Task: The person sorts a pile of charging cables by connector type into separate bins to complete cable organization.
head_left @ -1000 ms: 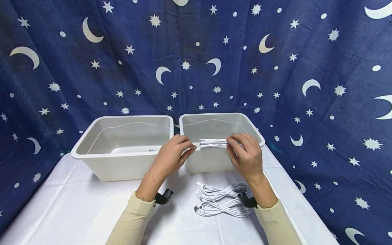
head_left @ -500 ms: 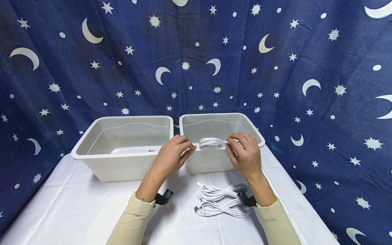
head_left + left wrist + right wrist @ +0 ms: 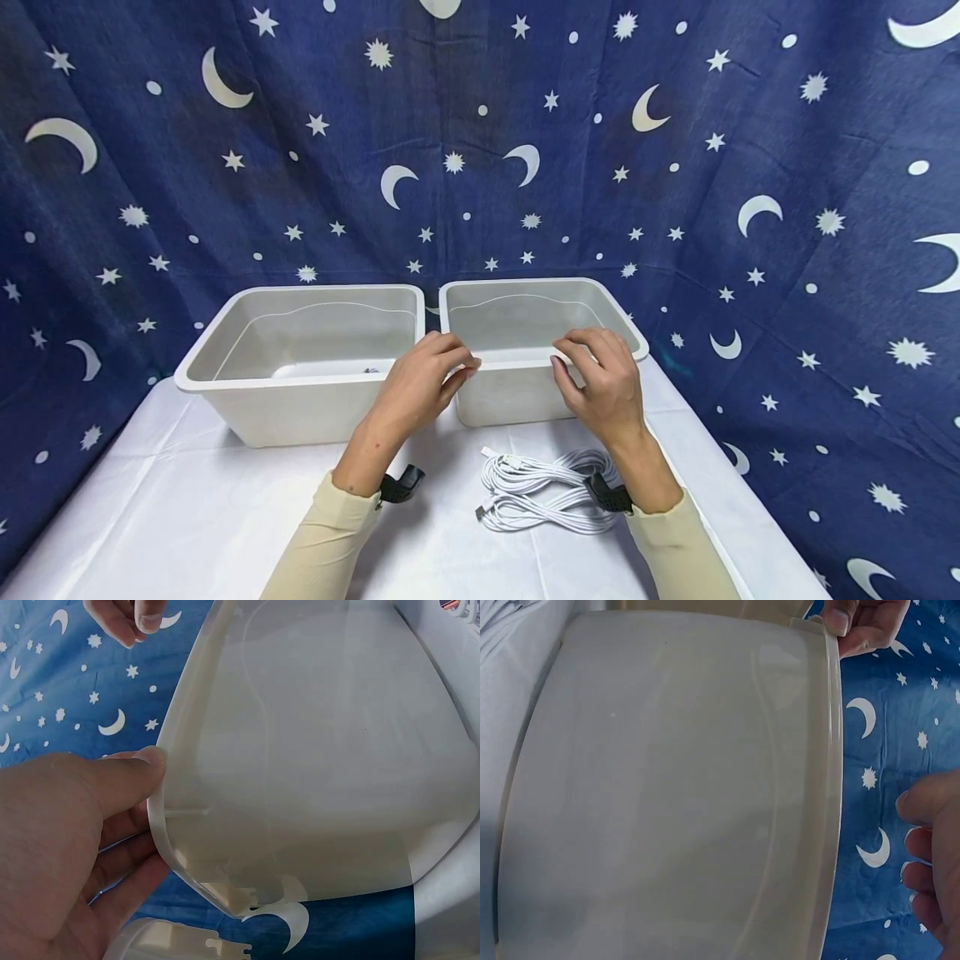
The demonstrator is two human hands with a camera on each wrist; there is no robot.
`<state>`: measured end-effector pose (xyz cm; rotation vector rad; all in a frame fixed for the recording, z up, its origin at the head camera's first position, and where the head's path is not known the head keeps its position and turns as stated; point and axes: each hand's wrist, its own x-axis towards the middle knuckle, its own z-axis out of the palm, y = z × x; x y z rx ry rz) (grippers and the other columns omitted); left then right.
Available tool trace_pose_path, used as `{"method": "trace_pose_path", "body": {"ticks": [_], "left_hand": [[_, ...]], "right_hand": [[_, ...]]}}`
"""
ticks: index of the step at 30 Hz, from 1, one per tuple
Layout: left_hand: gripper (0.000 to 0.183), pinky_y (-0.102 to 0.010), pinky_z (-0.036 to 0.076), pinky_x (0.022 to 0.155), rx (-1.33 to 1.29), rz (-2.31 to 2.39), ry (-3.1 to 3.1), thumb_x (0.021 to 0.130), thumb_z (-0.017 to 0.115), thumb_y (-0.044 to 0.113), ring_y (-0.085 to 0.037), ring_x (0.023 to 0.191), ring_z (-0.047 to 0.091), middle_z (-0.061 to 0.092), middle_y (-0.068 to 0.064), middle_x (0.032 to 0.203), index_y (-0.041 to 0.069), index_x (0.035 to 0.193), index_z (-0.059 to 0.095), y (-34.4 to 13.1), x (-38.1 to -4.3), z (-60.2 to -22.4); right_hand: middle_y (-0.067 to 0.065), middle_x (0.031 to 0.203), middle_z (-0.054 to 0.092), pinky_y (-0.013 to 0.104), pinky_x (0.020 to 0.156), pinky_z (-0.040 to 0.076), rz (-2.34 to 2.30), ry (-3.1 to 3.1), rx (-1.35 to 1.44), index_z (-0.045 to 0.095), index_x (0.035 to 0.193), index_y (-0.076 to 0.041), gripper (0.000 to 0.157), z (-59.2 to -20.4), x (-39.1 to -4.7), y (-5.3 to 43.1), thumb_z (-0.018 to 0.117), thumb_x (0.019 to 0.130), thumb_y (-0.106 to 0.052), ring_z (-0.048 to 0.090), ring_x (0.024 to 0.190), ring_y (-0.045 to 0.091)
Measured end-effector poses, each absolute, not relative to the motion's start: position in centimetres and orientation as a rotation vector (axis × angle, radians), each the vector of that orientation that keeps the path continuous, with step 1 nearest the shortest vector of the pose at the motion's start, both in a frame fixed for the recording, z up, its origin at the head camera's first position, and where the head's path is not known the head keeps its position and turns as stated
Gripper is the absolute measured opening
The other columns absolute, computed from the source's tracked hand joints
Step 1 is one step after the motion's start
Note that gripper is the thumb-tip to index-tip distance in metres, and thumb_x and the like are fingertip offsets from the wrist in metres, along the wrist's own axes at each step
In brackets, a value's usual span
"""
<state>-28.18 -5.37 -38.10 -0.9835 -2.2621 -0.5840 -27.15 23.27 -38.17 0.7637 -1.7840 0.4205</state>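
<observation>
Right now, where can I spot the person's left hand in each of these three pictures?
Head: left hand, just left of and below centre.
Left wrist: left hand, large, at lower left.
Right wrist: left hand, at the top, right of centre.
Shared landmark: right-hand bin, whose rim this hand grips.

This looks to me like a makeshift filming corner: a navy cloth [image 3: 450,92] printed with moons and stars hangs right behind a table [image 3: 187,517] draped in white, screening off whatever room lies beyond, and the person [image 3: 318,546] working here wears a black strapped device [image 3: 401,485] on each wrist. Home or studio, I cannot tell.
</observation>
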Motion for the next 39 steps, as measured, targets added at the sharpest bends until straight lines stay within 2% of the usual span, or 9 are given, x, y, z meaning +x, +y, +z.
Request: {"method": "trace_pose_path", "body": {"ticks": [11, 20, 31, 39], "left_hand": [[0.006, -0.034, 0.055, 0.085, -0.980, -0.587, -2.265, 0.099, 0.077, 0.013, -0.016, 0.099, 0.062, 0.069, 0.006, 0.102, 0.018, 0.102, 0.080, -5.5, -28.2, -38.1], [0.006, -0.033, 0.055, 0.086, -0.980, -0.592, -2.281, 0.099, 0.077, 0.014, -0.016, 0.099, 0.062, 0.069, 0.006, 0.102, 0.018, 0.102, 0.080, -5.6, -28.2, -38.0], [0.006, -0.034, 0.055, 0.084, -0.981, -0.595, -2.263, 0.098, 0.078, 0.013, -0.016, 0.099, 0.062, 0.069, 0.007, 0.102, 0.019, 0.101, 0.080, -5.4, -28.1, -37.8], [0.006, -0.034, 0.055, 0.087, -0.978, -0.576, -2.262, 0.098, 0.078, 0.014, -0.015, 0.100, 0.063, 0.069, 0.007, 0.102, 0.019, 0.102, 0.079, -5.4, -28.2, -37.9]], "right_hand": [[0.010, 0.098, 0.072, 0.048, 0.077, 0.051, 0.441, -1.848, 0.780, 0.078, 0.102, -0.002, 0.018, -38.1, -26.4, 23.0, 0.079, 0.084, -0.006, 0.067, 0.090, 0.033], [0.010, 0.098, 0.071, 0.048, 0.080, 0.055, 0.423, -1.938, 0.808, 0.079, 0.102, -0.004, 0.019, -38.4, -25.7, 23.1, 0.081, 0.083, -0.006, 0.067, 0.090, 0.031], [0.002, 0.096, 0.070, 0.043, 0.078, 0.057, 0.324, -2.172, 0.890, 0.077, 0.101, -0.008, 0.023, -39.0, -25.1, 23.6, 0.086, 0.080, -0.007, 0.069, 0.087, 0.025], [-0.004, 0.083, 0.070, 0.037, 0.065, 0.055, 0.270, -2.346, 0.910, 0.077, 0.089, -0.012, 0.021, -39.6, -24.8, 23.7, 0.092, 0.074, -0.012, 0.067, 0.074, 0.017]]}}
